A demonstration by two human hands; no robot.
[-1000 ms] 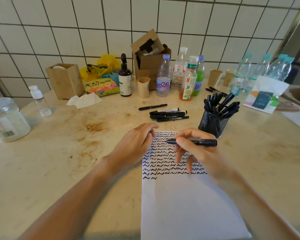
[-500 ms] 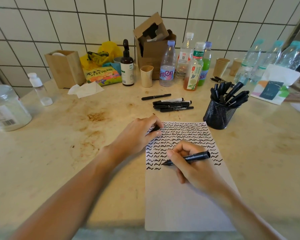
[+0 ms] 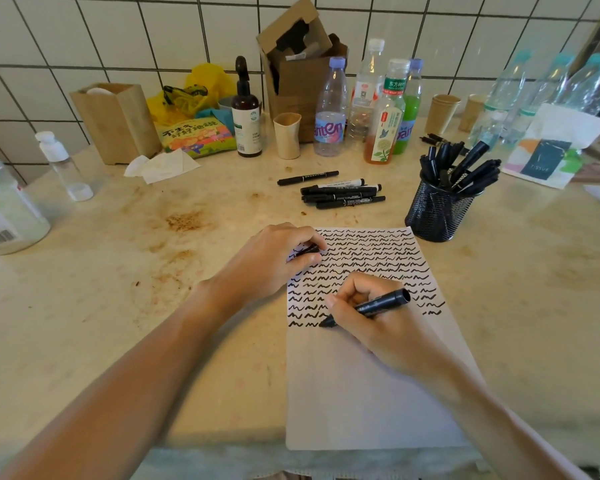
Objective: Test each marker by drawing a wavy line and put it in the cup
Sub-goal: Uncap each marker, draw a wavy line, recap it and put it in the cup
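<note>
1. Tiled wall behind; stained beige table w/ bottles, boxes, paper cups at the back.
2. White paper lies in front of the person, top half filled w/ black wavy lines.
3. Right hand curled round the black marker in a pen grip; tip on the paper at the end of the lowest row, mid-squiggle by the look of it.
4. Left hand rests on the paper's top left edge, fingers pinching a small black piece, prob. the cap; mostly hidden.
5. Mesh cup just off the paper's top right corner, holding many markers; loose markers lie beyond the paper.
6. Marker looks light, stiff, smooth plastic; hold low on the barrel near the tip.
7. Tip contact partly covered by fingers; labels too small to read.
</note>
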